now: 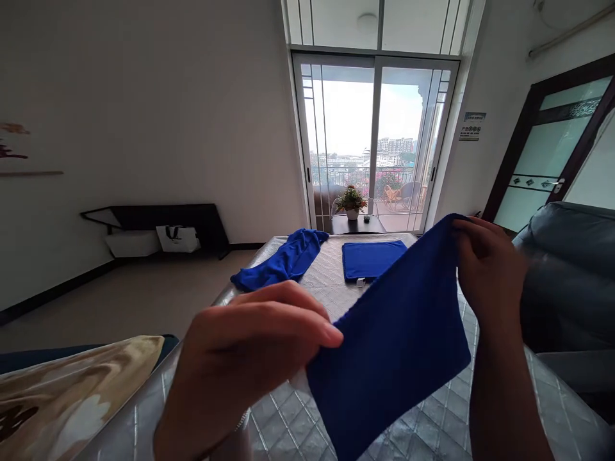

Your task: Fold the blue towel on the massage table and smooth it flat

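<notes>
A blue cloth (398, 339) hangs between my two hands above a desk (273, 416) covered in silver quilted sheeting, its upper edge slanting from low on the left to high on the right. My left hand (250, 358), large in the foreground, has its fingers closed in a pinch on the cloth's upper left edge, the tip of one finger showing against the fabric. My right hand (494, 275), raised farther out, pinches the upper right corner between closed thumb and fingers, its forearm reaching up from the bottom of the view. The lower edge of the cloth falls free, with one corner pointing down near the bottom of the view and another hanging below my right hand. Beyond it on the desk, a crumpled blue cloth (288, 259) lies at the far left in loose wrinkles, and a flat folded blue cloth (372, 259) lies to its right, a white tag (360, 282) showing at its near edge. Behind the desk, a potted plant (352, 202) stands on a small table (342, 225) in front of sliding glass doors (377, 115) that look onto a balcony. A white bag (177, 239) sits by the left wall, and a dark sofa (571, 269) stands at right. Brown and cream patterned fabric (91, 384) lies at lower left.
</notes>
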A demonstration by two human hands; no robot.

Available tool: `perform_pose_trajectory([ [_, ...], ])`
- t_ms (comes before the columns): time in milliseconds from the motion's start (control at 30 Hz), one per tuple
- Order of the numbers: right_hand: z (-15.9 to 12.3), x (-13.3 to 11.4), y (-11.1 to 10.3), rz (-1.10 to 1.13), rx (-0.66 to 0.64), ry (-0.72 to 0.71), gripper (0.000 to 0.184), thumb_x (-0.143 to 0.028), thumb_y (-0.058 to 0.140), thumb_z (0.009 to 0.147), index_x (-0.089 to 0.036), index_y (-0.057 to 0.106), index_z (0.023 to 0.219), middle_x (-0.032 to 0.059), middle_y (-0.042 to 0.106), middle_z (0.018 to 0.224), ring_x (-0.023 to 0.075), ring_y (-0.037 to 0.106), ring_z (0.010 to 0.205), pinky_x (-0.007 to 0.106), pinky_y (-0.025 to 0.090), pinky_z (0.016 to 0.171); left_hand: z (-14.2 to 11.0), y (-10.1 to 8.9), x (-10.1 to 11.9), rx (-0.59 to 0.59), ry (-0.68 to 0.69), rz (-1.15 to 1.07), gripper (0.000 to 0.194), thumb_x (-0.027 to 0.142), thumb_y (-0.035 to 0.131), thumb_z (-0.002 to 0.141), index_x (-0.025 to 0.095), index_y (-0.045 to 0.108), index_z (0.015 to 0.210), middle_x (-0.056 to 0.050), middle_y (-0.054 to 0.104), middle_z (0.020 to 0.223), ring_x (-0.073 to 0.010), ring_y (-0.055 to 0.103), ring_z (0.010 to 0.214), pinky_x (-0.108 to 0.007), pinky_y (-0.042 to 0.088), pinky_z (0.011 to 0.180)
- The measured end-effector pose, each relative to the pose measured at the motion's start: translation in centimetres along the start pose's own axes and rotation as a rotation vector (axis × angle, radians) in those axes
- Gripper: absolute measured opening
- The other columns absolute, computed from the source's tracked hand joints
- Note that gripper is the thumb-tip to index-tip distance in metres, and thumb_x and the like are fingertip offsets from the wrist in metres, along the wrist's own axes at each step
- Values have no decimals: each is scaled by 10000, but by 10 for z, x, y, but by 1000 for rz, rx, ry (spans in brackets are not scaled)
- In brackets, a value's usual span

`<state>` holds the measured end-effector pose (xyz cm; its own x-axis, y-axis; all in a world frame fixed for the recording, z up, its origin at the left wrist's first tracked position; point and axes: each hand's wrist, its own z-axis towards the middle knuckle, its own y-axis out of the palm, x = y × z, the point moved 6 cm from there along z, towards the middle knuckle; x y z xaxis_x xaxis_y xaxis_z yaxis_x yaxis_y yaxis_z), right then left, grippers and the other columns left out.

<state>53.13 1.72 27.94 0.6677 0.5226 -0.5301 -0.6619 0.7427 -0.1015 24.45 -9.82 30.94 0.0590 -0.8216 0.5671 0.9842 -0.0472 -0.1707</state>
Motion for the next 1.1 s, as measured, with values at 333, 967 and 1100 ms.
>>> perform_pose_trajectory([
  [333,0,23,31,69,-40,-12,394,-359,588,902,-203,718,1240,118,659,1311,264,627,1215,490,482,1103,-1,65,-17,-279,43,-111,407,-3,602,881,254,789,1135,-46,812,1000,-149,769,825,-209,609,718],
  [967,23,74,81,117,11,-112,528,-397,520,855,-193,648,1325,137,598,1379,294,544,1301,509,396,1153,-11,110,-35,-170,43,-149,345,312,776,878,113,765,1160,-111,804,1083,-182,771,966,-228,618,895],
  [1100,8,43,138,194,-167,-141,477,-336,487,870,-204,675,1289,118,639,1339,270,579,1277,495,410,1158,-5,71,-36,-25,-140,-68,206,292,810,840,178,818,1012,-55,823,944,-155,774,823,-212,620,799],
])
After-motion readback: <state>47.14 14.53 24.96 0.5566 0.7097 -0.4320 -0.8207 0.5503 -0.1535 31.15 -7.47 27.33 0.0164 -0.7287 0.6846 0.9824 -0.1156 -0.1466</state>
